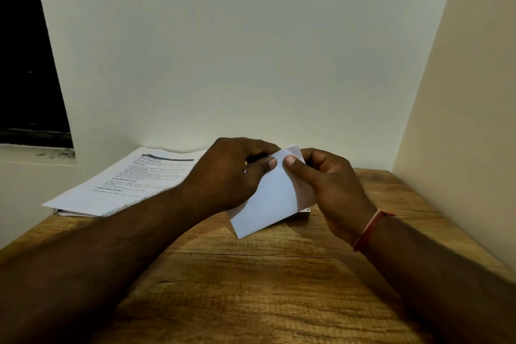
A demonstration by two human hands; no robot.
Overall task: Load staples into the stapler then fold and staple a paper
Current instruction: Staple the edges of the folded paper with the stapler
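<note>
A small folded white paper [268, 198] is held up above the wooden table [251, 274], tilted with its lower corner pointing down. My left hand [226, 173] pinches its upper left edge with thumb on the front. My right hand [332, 184] grips its right side, thumb on the front near the top. A small pale object [303, 213] lies on the table right behind the paper, mostly hidden; I cannot tell whether it is the stapler.
A stack of printed sheets [131, 181] lies at the table's back left, overhanging the edge. A wall stands close behind, and a side wall [458, 120] borders the table on the right. A dark window [28, 64] is at far left.
</note>
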